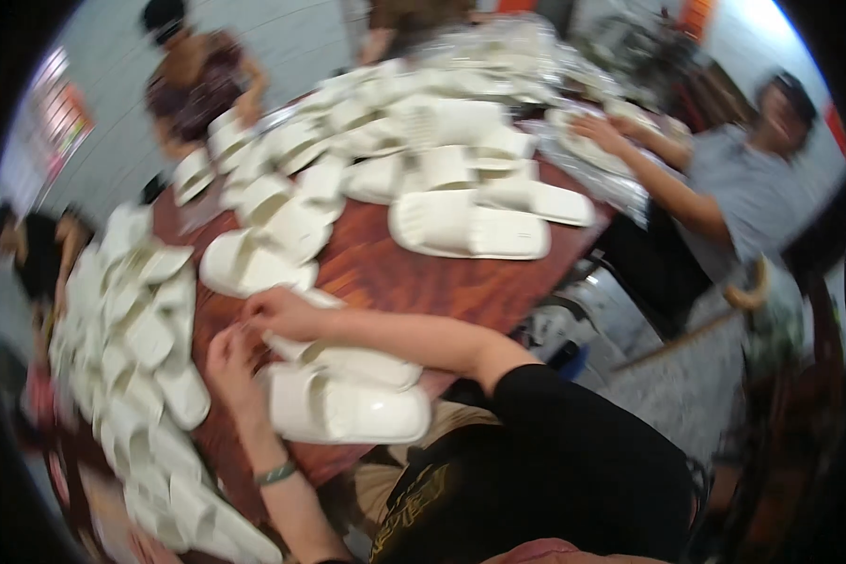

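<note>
My left hand [233, 362] and my right hand [287, 315] meet over the near left part of the table. Both have curled fingers brought close together, and whatever lies between them is too small or hidden to make out. Just right of my left hand, a white slide slipper [376, 412] lies at the table's near edge, its strap toward the left. Behind it is another white slipper [376, 365], partly covered by my right forearm. Beyond my hands, a white slipper [254, 263] rests beside a heap of others.
A long heap of white slippers [146, 343] runs down the left side of the reddish wooden table [367, 268]. More slippers [470, 226] are stacked across the far side, near clear plastic bags [498, 47]. One person [743, 179] handles slippers at right; another [197, 85] stands far left.
</note>
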Demonstrator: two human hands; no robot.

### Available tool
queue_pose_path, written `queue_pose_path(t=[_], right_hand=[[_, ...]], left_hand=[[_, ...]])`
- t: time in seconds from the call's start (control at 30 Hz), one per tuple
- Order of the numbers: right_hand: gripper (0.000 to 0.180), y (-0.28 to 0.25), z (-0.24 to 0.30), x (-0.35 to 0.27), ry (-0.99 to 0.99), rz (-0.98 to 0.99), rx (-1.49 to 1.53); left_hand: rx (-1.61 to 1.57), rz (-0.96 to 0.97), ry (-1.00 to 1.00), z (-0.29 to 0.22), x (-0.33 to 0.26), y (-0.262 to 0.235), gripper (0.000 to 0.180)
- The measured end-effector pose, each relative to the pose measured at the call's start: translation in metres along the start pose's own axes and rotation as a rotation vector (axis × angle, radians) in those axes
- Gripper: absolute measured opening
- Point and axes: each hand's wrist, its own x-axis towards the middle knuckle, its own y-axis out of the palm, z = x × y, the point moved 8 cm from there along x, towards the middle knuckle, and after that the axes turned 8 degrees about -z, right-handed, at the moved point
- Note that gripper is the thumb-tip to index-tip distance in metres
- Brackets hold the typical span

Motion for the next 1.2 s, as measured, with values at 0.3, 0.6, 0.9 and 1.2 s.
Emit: queue_pose_path(t=[0.3,0.6,0.9,1.2], right_hand=[[0.014,0.0,0.022,-0.007,-0.031,-0.041,-0.107],[0.015,-0.013,0.023,-0.013,0.008,-0.071,-0.196],[0.024,0.018,-0.028,-0.032,0.926,0.126,-0.075],[0.012,-0.006,-0.031,-0.007,0.167,0.216,-0.07]], left_hand=[[0.015,-0.037,0.163,0.017,0.018,-0.02,0.012],[0.041,-0.007,0.183,0.021,0.014,-0.011,0.012],[0.223,0.02,0.343,-0.015,0.018,-0.027,0.031],[-0.164,-0.236,0.399,0.04,0.029,-0.022,0.008]])
